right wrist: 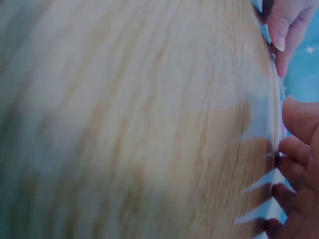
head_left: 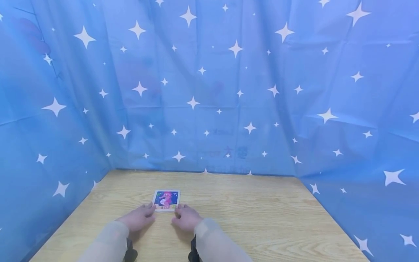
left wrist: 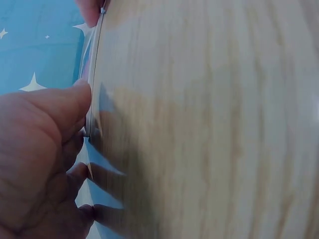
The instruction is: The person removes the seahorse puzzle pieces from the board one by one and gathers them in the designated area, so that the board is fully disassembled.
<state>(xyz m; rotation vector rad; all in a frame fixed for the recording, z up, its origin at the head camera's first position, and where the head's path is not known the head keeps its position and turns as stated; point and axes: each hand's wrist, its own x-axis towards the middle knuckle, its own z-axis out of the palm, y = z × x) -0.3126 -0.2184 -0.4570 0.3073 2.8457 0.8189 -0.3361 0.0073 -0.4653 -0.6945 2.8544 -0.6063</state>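
Overall, working from left to right, we record a blue cloth (head_left: 212,85) with white stars, standing along the left side of a wood-grain surface (head_left: 262,218) and continuing round the back. We next note the left sleeve (head_left: 106,240), pale, with a dark wrist unit (head_left: 130,251) at its inner side. The left forearm slants inward and away from the viewer, and the left hand (head_left: 139,217) extends from the cuff toward the centre. We observe its fingers loosely bent and partly spread, the foremost tip touching the left near corner of a square seahorse picture (head_left: 166,200). Its thumb lies just before that corner; we cannot tell whether it bears on the edge.

We find the picture, pale-bordered with a pink seahorse on dark blue, lying on the surface left of its centre, between the two hands. At its right near corner we record the right hand (head_left: 188,217) in nearly mirrored pose: fingers relaxed, slightly parted and touching the edge, the thumb set apart from them. Neither of the hands is closed round the picture. Rightmost, we note the right sleeve (head_left: 219,240), slanting inward, and its dark band (head_left: 194,251).
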